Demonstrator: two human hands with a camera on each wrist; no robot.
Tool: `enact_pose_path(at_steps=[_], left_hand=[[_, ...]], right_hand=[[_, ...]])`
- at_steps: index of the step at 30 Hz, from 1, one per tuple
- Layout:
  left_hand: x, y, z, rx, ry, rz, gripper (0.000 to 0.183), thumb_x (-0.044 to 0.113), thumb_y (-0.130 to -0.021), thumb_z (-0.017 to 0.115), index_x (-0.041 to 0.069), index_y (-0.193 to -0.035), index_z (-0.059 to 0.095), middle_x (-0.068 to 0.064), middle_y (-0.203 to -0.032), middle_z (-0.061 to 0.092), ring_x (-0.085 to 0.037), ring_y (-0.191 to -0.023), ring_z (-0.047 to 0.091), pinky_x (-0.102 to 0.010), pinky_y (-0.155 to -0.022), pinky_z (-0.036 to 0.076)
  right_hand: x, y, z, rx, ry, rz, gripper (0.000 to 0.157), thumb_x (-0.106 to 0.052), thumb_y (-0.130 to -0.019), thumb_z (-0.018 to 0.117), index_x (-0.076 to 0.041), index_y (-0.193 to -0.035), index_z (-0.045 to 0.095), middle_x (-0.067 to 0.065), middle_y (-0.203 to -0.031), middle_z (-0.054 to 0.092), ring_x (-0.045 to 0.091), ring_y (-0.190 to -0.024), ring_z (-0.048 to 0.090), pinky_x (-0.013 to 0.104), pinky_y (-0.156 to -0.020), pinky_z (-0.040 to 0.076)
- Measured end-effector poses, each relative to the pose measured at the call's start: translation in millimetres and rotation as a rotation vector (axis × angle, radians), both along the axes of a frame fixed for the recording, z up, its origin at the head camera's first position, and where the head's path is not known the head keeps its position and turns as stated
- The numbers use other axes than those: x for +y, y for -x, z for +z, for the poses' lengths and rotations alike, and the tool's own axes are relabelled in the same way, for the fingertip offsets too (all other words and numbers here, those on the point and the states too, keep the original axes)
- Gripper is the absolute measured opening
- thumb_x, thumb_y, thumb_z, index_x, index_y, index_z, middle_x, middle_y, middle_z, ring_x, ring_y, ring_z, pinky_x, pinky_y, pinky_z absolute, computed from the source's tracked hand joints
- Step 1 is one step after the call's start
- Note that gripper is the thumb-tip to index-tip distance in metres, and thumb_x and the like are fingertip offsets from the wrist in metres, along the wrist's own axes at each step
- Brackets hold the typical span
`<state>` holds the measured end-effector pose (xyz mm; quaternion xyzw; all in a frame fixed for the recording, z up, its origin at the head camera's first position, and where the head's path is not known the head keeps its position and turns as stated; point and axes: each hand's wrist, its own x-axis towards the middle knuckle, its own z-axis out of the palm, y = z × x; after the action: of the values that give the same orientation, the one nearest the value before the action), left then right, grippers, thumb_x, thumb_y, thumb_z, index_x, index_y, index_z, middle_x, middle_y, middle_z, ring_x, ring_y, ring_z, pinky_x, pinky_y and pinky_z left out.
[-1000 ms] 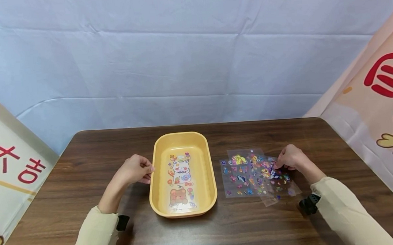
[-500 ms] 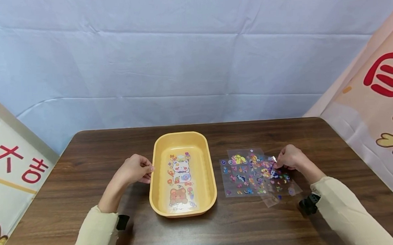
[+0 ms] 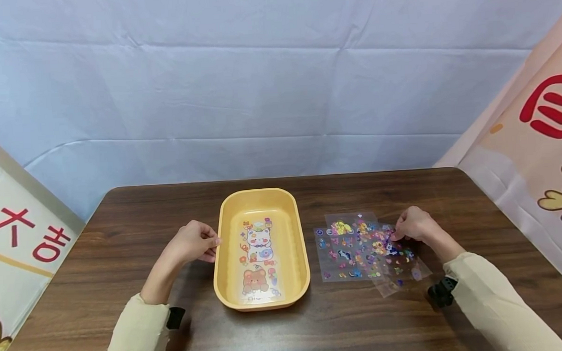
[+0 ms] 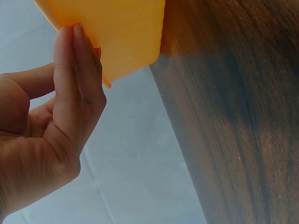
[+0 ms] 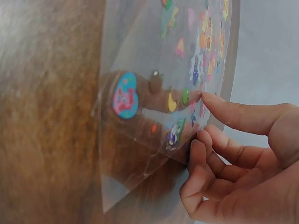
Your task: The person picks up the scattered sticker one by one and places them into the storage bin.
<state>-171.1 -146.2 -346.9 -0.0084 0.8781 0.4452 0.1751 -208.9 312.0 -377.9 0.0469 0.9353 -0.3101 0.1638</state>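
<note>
left hand [image 3: 195, 244] pinches the yellow tray [image 3: 257, 198], right hand [image 3: 414, 226] seemingly a sticker sheet [image 3: 403, 267]; wood-grained table [image 3: 363, 326], pale cloth [image 3: 268, 92] behind.

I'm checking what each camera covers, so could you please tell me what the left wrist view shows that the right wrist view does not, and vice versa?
Only the left wrist view shows the left hand, holding the yellow tray by its rim, with the outside of the tray's wall facing the camera.

Only the right wrist view shows the right hand, pinching at the clear sticker sheets, with an oval blue-and-pink sticker plain to see.

Both share the brown wooden table and a pale background.
</note>
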Motion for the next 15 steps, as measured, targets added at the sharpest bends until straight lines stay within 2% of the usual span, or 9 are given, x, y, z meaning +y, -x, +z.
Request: enact_pose_path(at_steps=[7,15], left_hand=[[0.0,0.4,-1.0,-0.004,0.003,0.006,0.014,0.002,-0.091,0.055,-0.011,-0.09,0.06,-0.013,-0.072,0.061,-0.016,-0.057,0.062,-0.035,-0.061,0.057],[0.2,0.2,-1.2,-0.003,0.001,0.001,0.014,0.002,-0.091,0.054,-0.011,-0.09,0.06,-0.013,-0.071,0.061,-0.016,-0.057,0.062,-0.035,-0.061,0.057]], right_hand=[[-1.8,-0.3,-0.1,-0.016,0.02,-0.027,0.016,-0.003,-0.073,0.072,0.001,-0.07,0.057,0.006,-0.059,0.053,0.015,-0.05,0.043,0.024,-0.042,0.035],[-0.3,-1.5,-1.7,-0.02,0.048,-0.028,0.017,-0.004,-0.075,0.071,-0.001,-0.068,0.056,0.005,-0.062,0.055,0.015,-0.05,0.042,0.024,-0.042,0.032]])
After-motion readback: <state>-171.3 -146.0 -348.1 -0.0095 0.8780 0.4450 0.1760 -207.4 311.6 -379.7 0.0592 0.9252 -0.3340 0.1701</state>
